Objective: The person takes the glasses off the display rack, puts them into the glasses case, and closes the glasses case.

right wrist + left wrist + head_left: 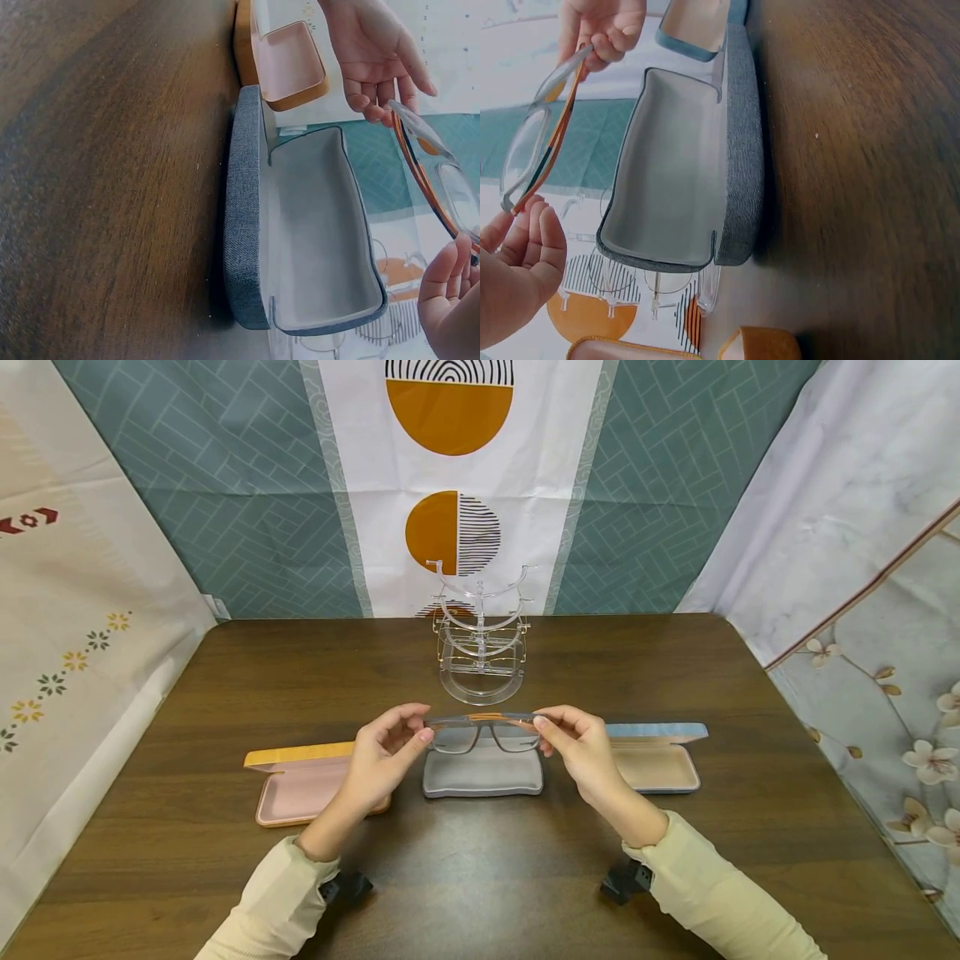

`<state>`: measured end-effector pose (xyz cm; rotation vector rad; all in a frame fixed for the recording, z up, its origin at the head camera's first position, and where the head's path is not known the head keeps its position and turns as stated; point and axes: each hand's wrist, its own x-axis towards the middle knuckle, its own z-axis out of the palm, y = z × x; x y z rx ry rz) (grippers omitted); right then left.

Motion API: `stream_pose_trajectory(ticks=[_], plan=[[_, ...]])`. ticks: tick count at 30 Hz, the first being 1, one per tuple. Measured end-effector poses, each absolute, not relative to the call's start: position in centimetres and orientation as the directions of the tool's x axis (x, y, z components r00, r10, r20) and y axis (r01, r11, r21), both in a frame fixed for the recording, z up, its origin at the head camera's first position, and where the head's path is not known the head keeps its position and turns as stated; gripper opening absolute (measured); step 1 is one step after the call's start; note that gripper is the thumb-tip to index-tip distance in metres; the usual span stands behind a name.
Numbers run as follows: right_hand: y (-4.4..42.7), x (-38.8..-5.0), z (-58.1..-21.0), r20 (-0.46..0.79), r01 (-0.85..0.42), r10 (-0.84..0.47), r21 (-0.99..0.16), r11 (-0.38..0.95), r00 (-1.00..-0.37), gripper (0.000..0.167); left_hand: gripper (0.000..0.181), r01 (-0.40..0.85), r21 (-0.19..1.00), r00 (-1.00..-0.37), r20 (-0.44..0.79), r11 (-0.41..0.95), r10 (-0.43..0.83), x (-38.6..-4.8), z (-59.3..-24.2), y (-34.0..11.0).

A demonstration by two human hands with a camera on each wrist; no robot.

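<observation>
A pair of eyeglasses [486, 717] with a clear greyish frame and orange temples is held up above the middle case, lenses toward me. The temples look folded behind the lenses. My left hand [384, 753] pinches the left end between thumb and fingers. At the opposite end my right hand [583, 750] grips the frame the same way. Below stands an opened grey glasses case [483, 782], blue-grey fabric outside; its pale inside [676, 161] shows no glasses. Both wrist views show the glasses apart from this case [247, 217].
To the left lies an opened yellow-orange case [296, 797] with pink lining, partly behind my left hand. An opened blue case [663, 766] with beige lining lies to the right. Behind, a clear display stand [480, 695] holds thin-framed glasses. Fabric hangings surround the wooden table [480, 877].
</observation>
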<state>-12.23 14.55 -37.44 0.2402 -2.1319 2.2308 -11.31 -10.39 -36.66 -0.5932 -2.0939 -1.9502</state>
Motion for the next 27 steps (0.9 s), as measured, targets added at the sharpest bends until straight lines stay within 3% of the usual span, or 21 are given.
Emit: stream_pose_trajectory(ticks=[9,16,23,27], plan=[[14.6,-12.5,-37.3,0.098,-0.097,-0.044,-0.995,-0.030,-0.994,0.019,0.061,0.551,0.815,-0.821,0.491,0.179,0.291,-10.8,-36.0,-10.7],[14.4,-12.7,-37.4,0.073,-0.072,-0.040,-0.996,-0.045,-0.996,0.020,0.060,0.583,0.790,-0.802,0.523,0.187,0.290,-10.8,-36.0,-10.6],[14.3,-12.6,-37.3,0.076,-0.073,-0.056,-0.996,-0.050,-0.996,0.009,0.052,0.633,0.742,-0.772,0.583,0.223,0.251,-10.8,-35.8,-10.4],[14.2,-12.5,-37.3,0.101,-0.100,-0.042,-0.995,-0.016,-0.994,0.014,0.050,0.643,0.736,-0.764,0.598,0.213,0.242,-11.0,-36.3,-10.6]])
